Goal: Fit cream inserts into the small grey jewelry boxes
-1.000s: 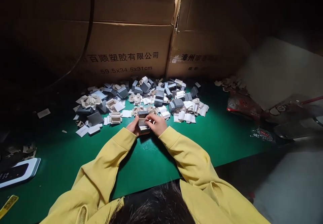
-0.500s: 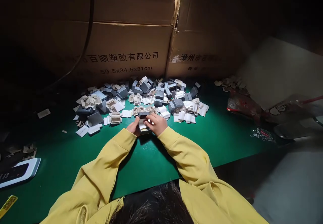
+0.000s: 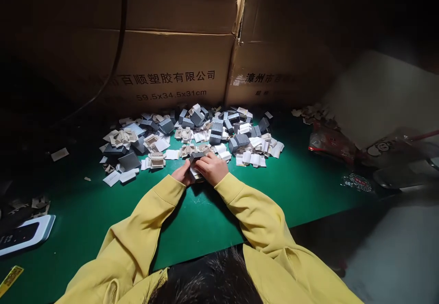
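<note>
A small dark box with a pale inside is held in front of me, close above the green table. My left hand is closed round its left side, thumb near the upper edge. My right hand lies over the box from the right, its fingers bent onto the pale inside and covering much of it. Whether those fingers also pinch a small piece is hidden. Just beyond my hands spreads a heap of dark grey boxes and folded white and brown card inserts.
Large printed cardboard cartons stand behind the heap. On the left lie a white device with a dark panel and a yellow strip. Red plastic packaging sits to the right. A dark cable hangs at upper left.
The box has tilted a little between my hands. My right fingers have moved down over its pale inside, so less of it shows. The heap has stayed put.
</note>
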Demonstrator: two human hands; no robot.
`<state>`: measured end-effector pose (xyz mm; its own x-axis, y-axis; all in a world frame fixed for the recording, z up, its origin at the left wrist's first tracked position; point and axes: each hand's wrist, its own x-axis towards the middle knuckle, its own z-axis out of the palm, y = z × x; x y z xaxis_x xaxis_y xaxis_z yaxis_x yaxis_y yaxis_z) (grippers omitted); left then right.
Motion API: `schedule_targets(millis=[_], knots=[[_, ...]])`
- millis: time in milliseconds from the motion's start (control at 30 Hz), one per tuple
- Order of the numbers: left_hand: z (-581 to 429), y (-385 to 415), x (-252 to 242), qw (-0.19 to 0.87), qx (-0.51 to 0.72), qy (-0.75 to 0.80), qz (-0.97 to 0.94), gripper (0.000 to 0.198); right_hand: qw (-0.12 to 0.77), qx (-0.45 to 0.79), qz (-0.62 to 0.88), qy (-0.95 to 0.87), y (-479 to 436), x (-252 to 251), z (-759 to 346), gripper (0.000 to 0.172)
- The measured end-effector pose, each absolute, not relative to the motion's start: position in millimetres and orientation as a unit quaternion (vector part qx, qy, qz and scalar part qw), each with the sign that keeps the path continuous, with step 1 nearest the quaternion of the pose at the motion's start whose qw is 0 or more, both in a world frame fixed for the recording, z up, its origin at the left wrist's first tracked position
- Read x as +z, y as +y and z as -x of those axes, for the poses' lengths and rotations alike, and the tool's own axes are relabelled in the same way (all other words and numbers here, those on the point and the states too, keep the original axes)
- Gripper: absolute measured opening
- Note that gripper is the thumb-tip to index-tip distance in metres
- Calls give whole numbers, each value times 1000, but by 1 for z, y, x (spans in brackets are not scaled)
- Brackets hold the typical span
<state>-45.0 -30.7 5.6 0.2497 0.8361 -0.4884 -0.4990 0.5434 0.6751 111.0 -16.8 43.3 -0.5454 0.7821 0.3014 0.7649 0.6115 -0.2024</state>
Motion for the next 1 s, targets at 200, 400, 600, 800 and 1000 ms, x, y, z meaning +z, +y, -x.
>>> schedule_targets(millis=[200, 400, 600, 800, 1000], knots=[[52, -35, 0, 784, 438, 380, -222, 40, 113, 38, 424, -898, -17, 49, -113, 24], [50, -34, 2, 776, 457, 381, -210, 36, 134, 22, 427, -894, -18, 49, -108, 21], [51, -34, -5, 769, 477, 375, -203, 29, 138, 30, 449, -882, -20, 45, -106, 23], [53, -30, -14, 776, 473, 360, -210, 24, 104, 37, 432, -895, -21, 50, -105, 26], [48, -37, -1, 768, 518, 307, -217, 17, 124, 35, 423, -897, -18, 45, -103, 30]])
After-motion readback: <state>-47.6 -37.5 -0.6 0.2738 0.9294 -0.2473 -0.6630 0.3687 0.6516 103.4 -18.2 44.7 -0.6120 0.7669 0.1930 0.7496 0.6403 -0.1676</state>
